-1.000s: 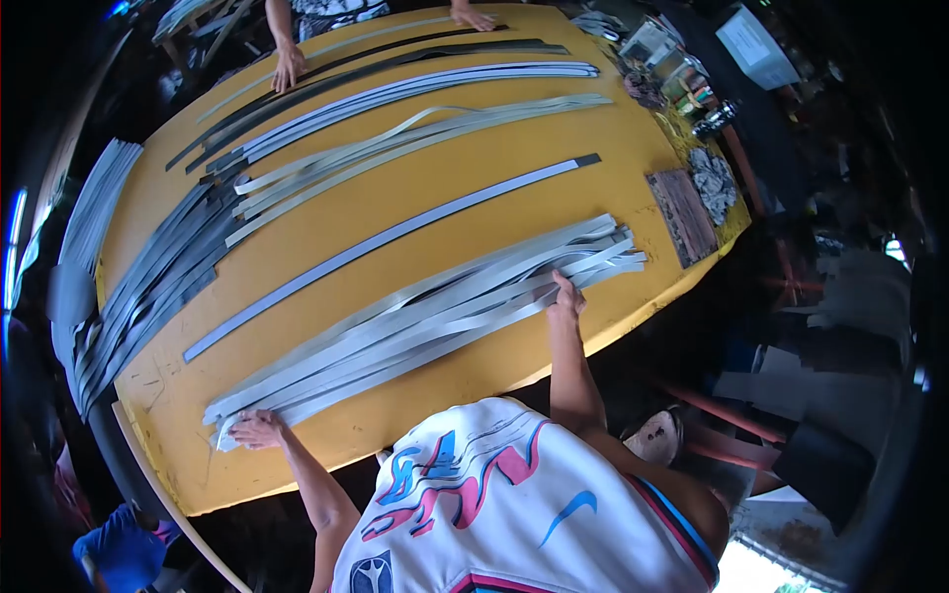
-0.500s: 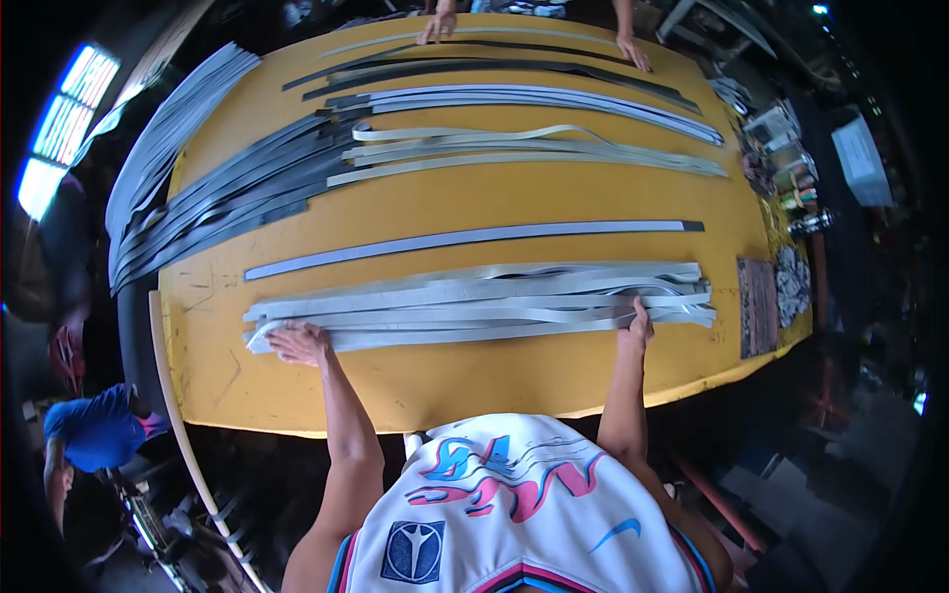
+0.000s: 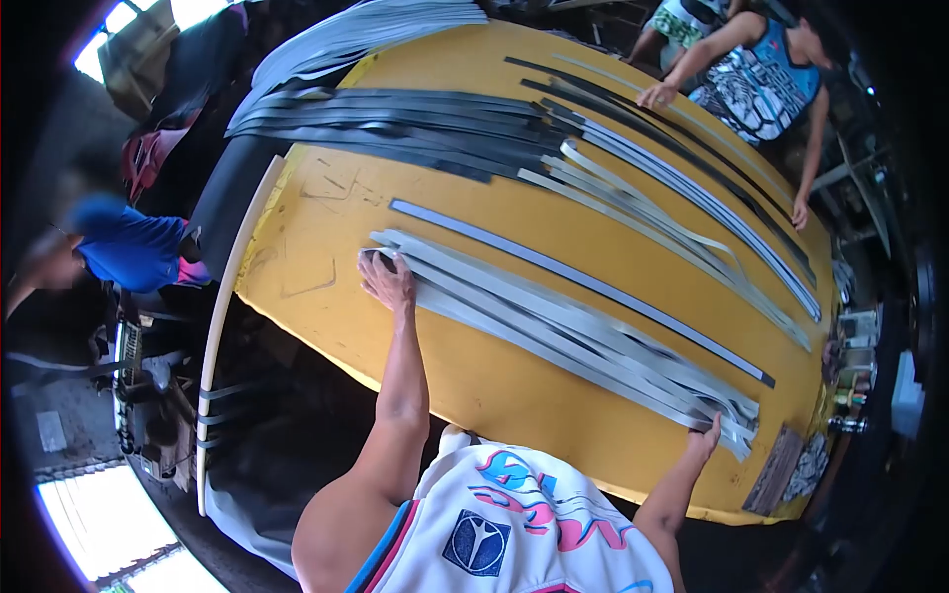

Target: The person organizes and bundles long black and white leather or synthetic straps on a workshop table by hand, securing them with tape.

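Note:
A bundle of light grey flat strips (image 3: 554, 321) lies slantwise across the yellow table in front of me. My left hand (image 3: 388, 282) is closed around the bundle's left end, its fingertips partly hidden by the strips. Near the right end, my right hand (image 3: 706, 438) grips the strips from the near side with the thumb on top; its other fingers are hidden underneath. Just beyond the bundle, and apart from it, lies a single pale strip with a dark border (image 3: 583, 290).
The yellow table (image 3: 326, 222) also holds dark strips (image 3: 395, 128), cream strips (image 3: 652, 222) and pale strips (image 3: 692, 198). Grey strips (image 3: 366, 40) hang over its far left edge. A co-worker (image 3: 756, 84) reaches across the far side. A pale pole (image 3: 229, 326) runs along the left edge.
My view has turned, so table and strips now slant down to the right. Both hands remain at the bundle's ends; the left fingers have curled around its end. More of the co-worker shows.

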A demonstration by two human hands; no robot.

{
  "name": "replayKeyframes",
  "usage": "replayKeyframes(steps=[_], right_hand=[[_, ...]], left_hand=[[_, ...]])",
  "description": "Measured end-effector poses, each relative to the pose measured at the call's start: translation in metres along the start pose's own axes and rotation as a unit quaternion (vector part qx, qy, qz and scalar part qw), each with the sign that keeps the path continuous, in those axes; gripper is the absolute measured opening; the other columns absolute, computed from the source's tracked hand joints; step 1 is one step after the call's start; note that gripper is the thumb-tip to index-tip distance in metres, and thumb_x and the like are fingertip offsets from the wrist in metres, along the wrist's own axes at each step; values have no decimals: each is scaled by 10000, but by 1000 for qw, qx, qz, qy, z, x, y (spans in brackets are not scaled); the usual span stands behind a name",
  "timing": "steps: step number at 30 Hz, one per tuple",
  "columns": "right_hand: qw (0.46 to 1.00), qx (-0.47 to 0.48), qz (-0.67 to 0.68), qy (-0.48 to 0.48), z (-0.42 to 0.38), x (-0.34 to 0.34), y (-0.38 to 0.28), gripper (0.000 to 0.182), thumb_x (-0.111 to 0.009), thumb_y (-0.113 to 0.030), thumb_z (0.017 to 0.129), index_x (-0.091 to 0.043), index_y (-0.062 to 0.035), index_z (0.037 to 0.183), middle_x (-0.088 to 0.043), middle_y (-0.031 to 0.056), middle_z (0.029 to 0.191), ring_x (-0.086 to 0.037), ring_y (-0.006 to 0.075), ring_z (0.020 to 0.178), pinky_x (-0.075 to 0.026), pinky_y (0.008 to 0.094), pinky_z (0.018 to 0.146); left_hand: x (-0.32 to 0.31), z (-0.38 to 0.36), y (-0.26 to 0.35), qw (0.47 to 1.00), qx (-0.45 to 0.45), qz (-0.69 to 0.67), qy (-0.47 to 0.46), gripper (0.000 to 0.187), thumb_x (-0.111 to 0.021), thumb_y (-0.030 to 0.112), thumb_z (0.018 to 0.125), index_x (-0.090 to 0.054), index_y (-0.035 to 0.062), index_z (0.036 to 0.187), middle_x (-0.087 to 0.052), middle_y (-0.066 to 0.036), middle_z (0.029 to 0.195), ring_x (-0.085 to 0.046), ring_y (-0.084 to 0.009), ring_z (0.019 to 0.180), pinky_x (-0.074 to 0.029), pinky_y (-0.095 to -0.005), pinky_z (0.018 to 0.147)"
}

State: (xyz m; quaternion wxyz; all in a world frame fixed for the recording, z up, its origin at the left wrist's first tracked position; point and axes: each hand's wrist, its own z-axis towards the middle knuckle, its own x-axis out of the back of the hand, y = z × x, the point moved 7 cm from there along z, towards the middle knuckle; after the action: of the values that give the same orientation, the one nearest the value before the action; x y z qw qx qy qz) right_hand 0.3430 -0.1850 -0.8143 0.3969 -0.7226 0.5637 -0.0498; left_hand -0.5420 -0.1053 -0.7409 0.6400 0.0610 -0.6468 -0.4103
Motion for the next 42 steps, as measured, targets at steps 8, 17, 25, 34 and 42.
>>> replayKeyframes(steps=[8, 17, 25, 34, 42], right_hand=[[901, 199, -204, 326, -15, -5, -39, 331, -743, -275, 840, -659, -100, 1108, -713, 104, 1088, -683, 279, 967, -557, 409, 824], [534, 453, -499, -510, -374, -459, 362, 156, -688, -131, 876, -686, -24, 990, -694, 99, 985, -661, 237, 913, -514, 345, 836], [274, 334, -643, -632, -486, -501, 595, 262, -622, -166, 850, -700, -76, 1084, -621, 205, 1218, -610, 368, 1118, -483, 474, 961], [189, 423, -618, -636, -464, -497, 601, 180, -671, -112, 796, -713, -78, 967, -646, 138, 1115, -625, 333, 1078, -466, 483, 945], [260, 436, -533, -677, -482, -505, 562, 131, -643, -99, 840, -684, -63, 959, -655, 118, 1005, -671, 340, 920, -528, 451, 818]], left_hand=[[9, -6, -6, 996, -28, -74, 50, 570, -633, 309, 916, -505, 89, 1426, -171, -160, 1643, -175, -364, 1507, -157, -587, 1180], [20, -10, -2, 987, -52, -141, 50, 536, -645, 264, 912, -508, 26, 1373, -185, -263, 1605, -208, -415, 1479, -176, -535, 1185], [35, -6, -19, 988, -86, -128, -22, 700, -693, 364, 837, -458, 32, 1406, -392, -215, 1521, -300, -359, 1451, -205, -523, 1162], [60, 56, -32, 966, -234, -29, -104, 419, -721, 324, 855, -632, 197, 1244, -537, -29, 1444, -416, -314, 1377, -237, -536, 1149], [59, 62, -39, 982, -155, 4, -108, 397, -771, 406, 808, -682, 235, 1154, -420, -44, 1551, -256, -339, 1485, -148, -629, 1171]])
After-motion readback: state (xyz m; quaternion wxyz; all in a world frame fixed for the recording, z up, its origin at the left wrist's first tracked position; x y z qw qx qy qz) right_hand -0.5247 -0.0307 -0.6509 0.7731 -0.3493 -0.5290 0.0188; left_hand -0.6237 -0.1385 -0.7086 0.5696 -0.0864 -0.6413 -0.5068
